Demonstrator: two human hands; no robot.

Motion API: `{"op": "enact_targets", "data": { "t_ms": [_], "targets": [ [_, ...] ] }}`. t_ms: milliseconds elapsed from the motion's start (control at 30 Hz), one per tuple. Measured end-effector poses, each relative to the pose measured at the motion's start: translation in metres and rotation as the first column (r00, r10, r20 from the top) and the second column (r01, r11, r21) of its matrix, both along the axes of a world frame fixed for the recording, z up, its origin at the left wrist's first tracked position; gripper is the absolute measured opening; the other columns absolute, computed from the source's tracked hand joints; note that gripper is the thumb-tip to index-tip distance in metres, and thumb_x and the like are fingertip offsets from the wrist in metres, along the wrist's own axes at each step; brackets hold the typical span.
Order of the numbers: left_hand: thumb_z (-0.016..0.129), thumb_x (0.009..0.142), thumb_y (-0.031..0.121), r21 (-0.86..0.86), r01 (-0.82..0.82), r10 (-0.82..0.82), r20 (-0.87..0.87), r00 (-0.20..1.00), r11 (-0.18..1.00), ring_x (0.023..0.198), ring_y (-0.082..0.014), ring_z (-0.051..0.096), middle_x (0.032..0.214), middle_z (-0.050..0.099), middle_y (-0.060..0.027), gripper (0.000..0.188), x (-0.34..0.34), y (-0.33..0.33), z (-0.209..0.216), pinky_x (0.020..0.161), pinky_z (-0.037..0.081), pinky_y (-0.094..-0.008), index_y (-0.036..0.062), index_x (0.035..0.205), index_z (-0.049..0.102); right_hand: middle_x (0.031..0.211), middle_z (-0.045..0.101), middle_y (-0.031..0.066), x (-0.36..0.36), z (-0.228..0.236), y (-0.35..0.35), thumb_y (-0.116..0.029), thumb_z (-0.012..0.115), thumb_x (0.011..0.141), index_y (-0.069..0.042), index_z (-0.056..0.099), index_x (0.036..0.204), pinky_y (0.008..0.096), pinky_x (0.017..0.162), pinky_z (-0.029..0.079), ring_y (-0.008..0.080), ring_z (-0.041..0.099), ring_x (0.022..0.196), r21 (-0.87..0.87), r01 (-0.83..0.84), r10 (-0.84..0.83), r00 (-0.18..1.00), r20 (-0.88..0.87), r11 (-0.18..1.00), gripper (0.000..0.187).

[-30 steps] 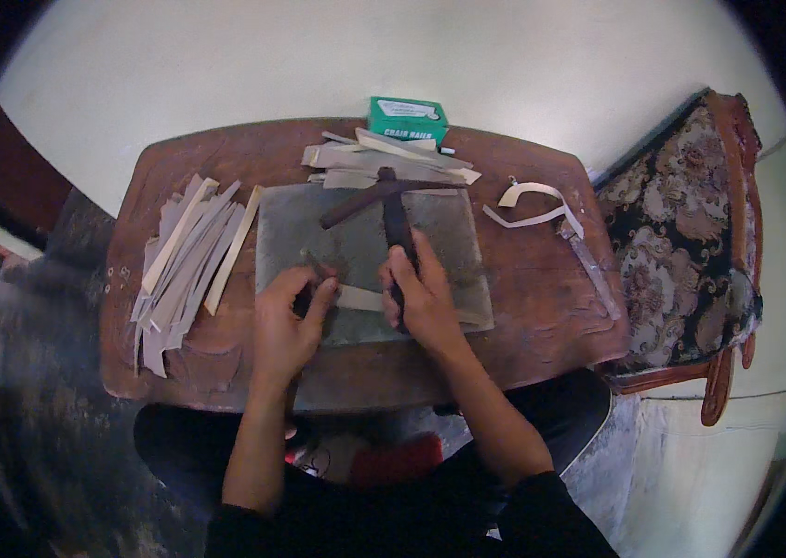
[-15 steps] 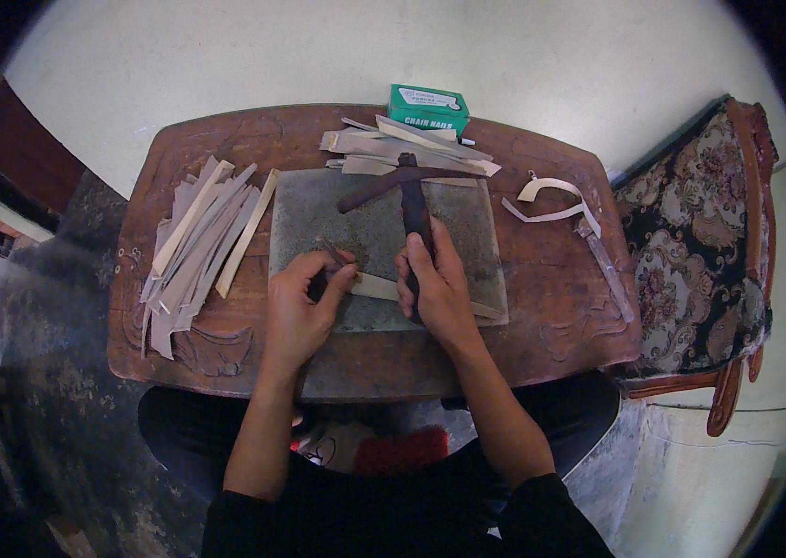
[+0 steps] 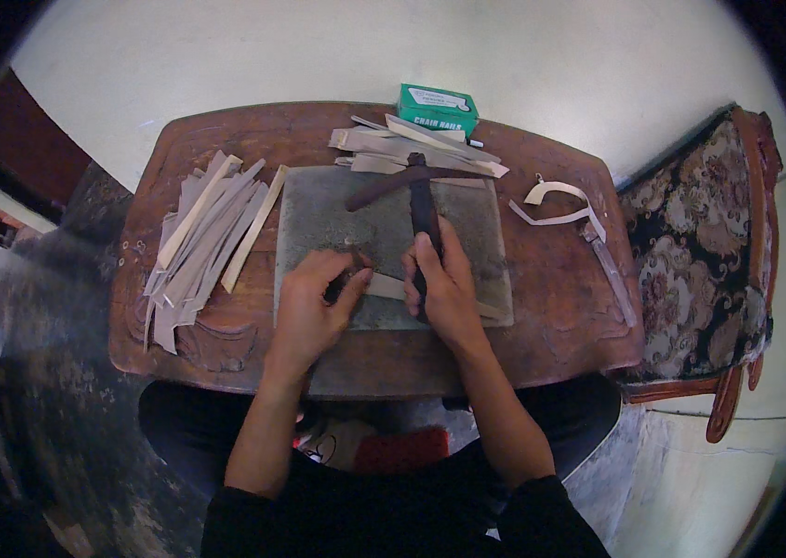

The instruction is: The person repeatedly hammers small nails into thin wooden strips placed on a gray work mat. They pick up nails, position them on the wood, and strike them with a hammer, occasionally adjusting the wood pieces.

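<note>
Hands at work on a pale strip over the grey slab, much as half a second ago.

Right hand (image 3: 447,284) is closed round the dark handle of a T-shaped tool (image 3: 423,200), whose crossbar lies near the slab's far edge; left hand (image 3: 319,302) presses a pale strip (image 3: 384,285) flat on the grey slab (image 3: 319,209), fingers bent together on it with a small dark thing under the fingertips that is too hidden to tell. Since the earlier frames both hands have stayed near the slab's front edge, barely shifted. Cut strips (image 3: 202,237) lie heaped toward the table's (image 3: 560,307) left edge, more strips (image 3: 412,147) at the far edge by a green box (image 3: 438,109), a curled strip (image 3: 556,200) toward the right edge.
</note>
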State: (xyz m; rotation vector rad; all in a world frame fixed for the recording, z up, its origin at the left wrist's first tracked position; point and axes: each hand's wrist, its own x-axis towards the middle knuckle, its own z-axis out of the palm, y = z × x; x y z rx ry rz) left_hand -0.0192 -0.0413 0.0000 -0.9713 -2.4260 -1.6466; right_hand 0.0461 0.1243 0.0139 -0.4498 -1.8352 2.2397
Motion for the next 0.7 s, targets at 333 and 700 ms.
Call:
{"op": "enact_targets", "data": {
  "t_ms": [333,700],
  "targets": [
    [0.076,0.085,0.009,-0.056,0.010,-0.017,-0.117,0.993,0.998,0.079,-0.0321,0.063,0.086,0.066,-0.0145,0.017,-0.002,-0.002,-0.001,0.069,0.049,-0.0409,0.0004,0.098,0.071,0.079,0.050,-0.0038,0.015,0.023,0.007,-0.033,0.054,0.106,-0.010,0.044,0.143,0.0227,0.045,0.037,0.0035,0.045,0.056,0.066,0.059,-0.065,0.992,0.104,0.996,0.045],
    [0.077,0.084,0.007,-0.061,0.010,-0.020,-0.168,0.986,0.998,0.088,-0.0327,0.067,0.094,0.070,-0.0151,0.017,0.003,0.003,-0.002,0.078,0.053,-0.0397,-0.0004,0.099,0.072,0.105,0.068,0.0152,0.066,0.082,0.018,-0.020,0.059,0.102,-0.001,0.051,0.140,0.0340,0.084,0.050,0.0250,0.067,0.090,0.639,-0.009,0.011,1.000,0.001,0.769,0.044]
  ]
}}
